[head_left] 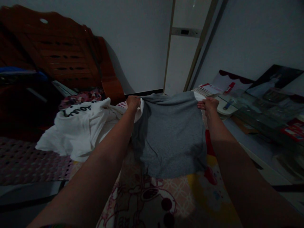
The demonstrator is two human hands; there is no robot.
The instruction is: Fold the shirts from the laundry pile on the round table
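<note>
A grey knitted sweater (169, 133) hangs spread between my two hands above the bed. My left hand (133, 103) is closed on its upper left corner. My right hand (210, 106) is closed on its upper right corner. The sweater's lower hem drapes down toward a patterned bedsheet (152, 199). A white garment with black lettering (80, 126) lies crumpled just left of my left hand, touching the sweater's edge.
A dark wooden headboard (59, 53) stands at the back left. A glass-topped table (261, 110) with papers and photos runs along the right. A pale door (182, 57) is straight ahead. A woven mat (28, 158) covers the bed's left side.
</note>
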